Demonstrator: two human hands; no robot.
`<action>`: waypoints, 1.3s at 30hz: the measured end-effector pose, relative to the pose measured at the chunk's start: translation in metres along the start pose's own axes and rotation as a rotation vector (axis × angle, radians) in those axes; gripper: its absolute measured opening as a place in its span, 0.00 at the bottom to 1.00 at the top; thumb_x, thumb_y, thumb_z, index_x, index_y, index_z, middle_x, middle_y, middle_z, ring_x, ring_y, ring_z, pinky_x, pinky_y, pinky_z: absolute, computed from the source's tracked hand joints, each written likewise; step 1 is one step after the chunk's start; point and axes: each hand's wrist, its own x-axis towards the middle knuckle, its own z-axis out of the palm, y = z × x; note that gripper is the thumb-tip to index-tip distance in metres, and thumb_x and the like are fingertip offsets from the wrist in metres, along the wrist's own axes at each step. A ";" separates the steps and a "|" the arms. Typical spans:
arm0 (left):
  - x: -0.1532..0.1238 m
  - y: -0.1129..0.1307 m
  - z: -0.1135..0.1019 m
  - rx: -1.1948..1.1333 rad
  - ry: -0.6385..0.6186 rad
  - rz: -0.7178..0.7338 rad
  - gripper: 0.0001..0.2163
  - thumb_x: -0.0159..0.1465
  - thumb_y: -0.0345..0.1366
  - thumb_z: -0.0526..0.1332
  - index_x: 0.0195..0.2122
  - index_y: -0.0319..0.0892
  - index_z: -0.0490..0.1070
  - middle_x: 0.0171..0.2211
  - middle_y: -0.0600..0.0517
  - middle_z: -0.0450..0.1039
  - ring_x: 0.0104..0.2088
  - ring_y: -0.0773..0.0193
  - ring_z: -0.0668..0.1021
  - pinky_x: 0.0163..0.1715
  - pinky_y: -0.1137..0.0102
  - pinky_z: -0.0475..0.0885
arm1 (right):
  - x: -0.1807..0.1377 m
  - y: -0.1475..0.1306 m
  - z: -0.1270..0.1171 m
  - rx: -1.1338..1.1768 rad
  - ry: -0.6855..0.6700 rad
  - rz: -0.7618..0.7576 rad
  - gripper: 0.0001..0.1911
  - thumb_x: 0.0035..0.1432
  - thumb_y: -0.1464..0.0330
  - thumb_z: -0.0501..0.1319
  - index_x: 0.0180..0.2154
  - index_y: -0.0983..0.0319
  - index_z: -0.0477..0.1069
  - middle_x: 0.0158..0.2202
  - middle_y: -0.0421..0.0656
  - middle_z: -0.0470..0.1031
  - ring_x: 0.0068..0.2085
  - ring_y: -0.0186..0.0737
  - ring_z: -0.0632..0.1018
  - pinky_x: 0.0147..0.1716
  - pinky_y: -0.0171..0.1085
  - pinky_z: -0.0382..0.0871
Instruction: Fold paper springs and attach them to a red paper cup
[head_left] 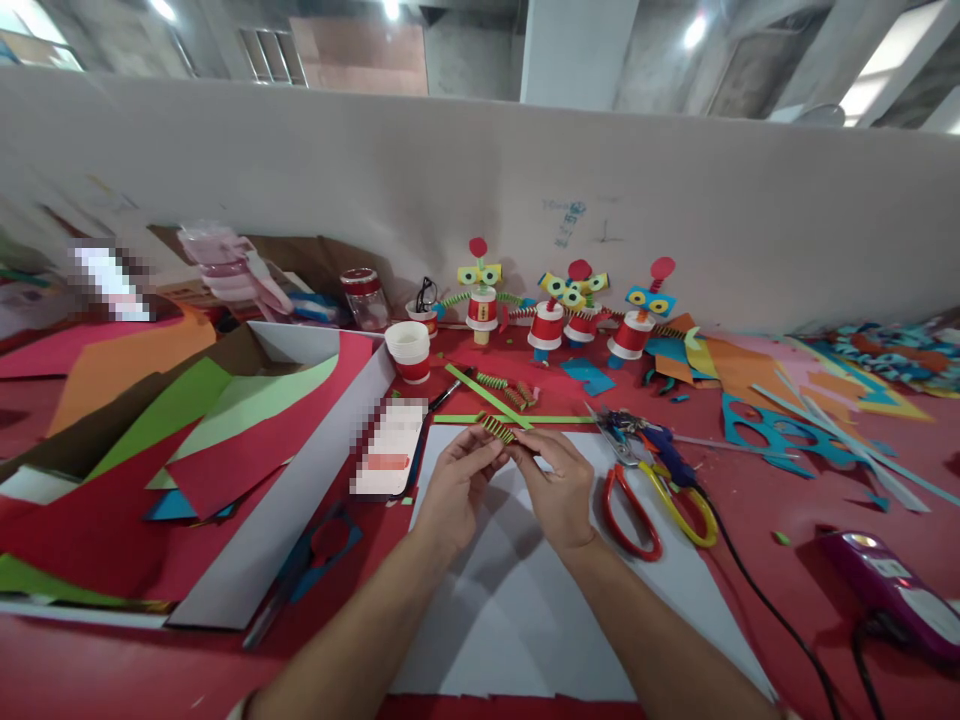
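Note:
My left hand (456, 482) and my right hand (556, 482) meet over a white sheet (517, 610) on the red table. Both pinch a small accordion-folded paper strip, green and red (498, 429), held between the fingertips. Just beyond it lie two long green paper strips (487, 397) and more folded paper springs (504, 386). Further back stands a row of paper-cup figures (546, 322) with coloured paper eyes and spring arms.
Red-and-yellow scissors (651, 500) and a blue glue gun (667, 452) with a black cord lie right of my right hand. A stack of cups (409, 350), coloured paper sheets (225, 430) at left, paper scraps (795, 400) at right, a purple device (892, 590).

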 end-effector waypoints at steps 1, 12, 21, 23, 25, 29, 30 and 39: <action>0.001 0.000 0.000 0.012 0.001 0.006 0.10 0.47 0.30 0.72 0.28 0.40 0.72 0.28 0.57 0.72 0.30 0.72 0.74 0.37 0.74 0.70 | -0.001 0.000 0.001 0.004 -0.010 0.012 0.08 0.55 0.74 0.63 0.37 0.58 0.78 0.33 0.43 0.79 0.35 0.39 0.79 0.37 0.37 0.76; 0.025 0.012 -0.024 0.705 0.045 0.175 0.03 0.52 0.32 0.64 0.28 0.41 0.72 0.28 0.53 0.75 0.32 0.65 0.75 0.36 0.71 0.67 | -0.002 0.009 0.004 0.018 -0.177 0.385 0.15 0.54 0.71 0.58 0.46 0.60 0.69 0.39 0.44 0.76 0.33 0.37 0.76 0.33 0.37 0.73; 0.032 0.004 -0.034 1.392 0.028 0.349 0.09 0.53 0.25 0.57 0.30 0.43 0.75 0.30 0.52 0.78 0.34 0.62 0.76 0.37 0.69 0.68 | -0.003 0.024 0.005 -0.027 -0.333 0.544 0.15 0.50 0.73 0.56 0.42 0.59 0.70 0.40 0.44 0.77 0.32 0.38 0.77 0.36 0.40 0.72; 0.031 0.005 -0.034 1.385 0.009 0.338 0.09 0.53 0.24 0.57 0.29 0.43 0.75 0.30 0.52 0.78 0.34 0.62 0.77 0.37 0.70 0.68 | -0.004 0.025 0.007 0.041 -0.353 0.571 0.16 0.51 0.73 0.56 0.44 0.60 0.69 0.39 0.45 0.78 0.34 0.39 0.78 0.37 0.40 0.73; 0.030 0.007 -0.034 1.373 -0.001 0.312 0.10 0.52 0.24 0.57 0.29 0.43 0.75 0.30 0.52 0.79 0.34 0.62 0.77 0.37 0.70 0.69 | -0.005 0.025 0.009 0.097 -0.361 0.584 0.17 0.52 0.73 0.57 0.45 0.60 0.69 0.41 0.46 0.78 0.37 0.39 0.79 0.39 0.41 0.73; 0.027 0.010 -0.033 1.336 0.017 0.254 0.11 0.50 0.22 0.57 0.30 0.43 0.74 0.32 0.53 0.79 0.35 0.63 0.78 0.38 0.71 0.69 | -0.005 0.026 0.011 0.126 -0.378 0.608 0.17 0.51 0.74 0.57 0.45 0.59 0.69 0.42 0.47 0.78 0.37 0.39 0.79 0.40 0.40 0.73; 0.026 0.011 -0.032 1.331 0.024 0.245 0.12 0.50 0.22 0.57 0.31 0.43 0.74 0.32 0.53 0.79 0.35 0.63 0.78 0.39 0.71 0.70 | -0.005 0.027 0.011 0.127 -0.381 0.614 0.17 0.51 0.74 0.58 0.45 0.59 0.68 0.42 0.46 0.78 0.37 0.39 0.79 0.39 0.40 0.73; 0.026 0.017 -0.030 1.326 0.124 0.160 0.17 0.50 0.19 0.59 0.39 0.42 0.73 0.37 0.51 0.79 0.40 0.63 0.79 0.41 0.71 0.70 | -0.006 0.031 0.012 0.132 -0.377 0.606 0.17 0.50 0.73 0.58 0.44 0.58 0.69 0.40 0.45 0.78 0.37 0.38 0.78 0.39 0.39 0.73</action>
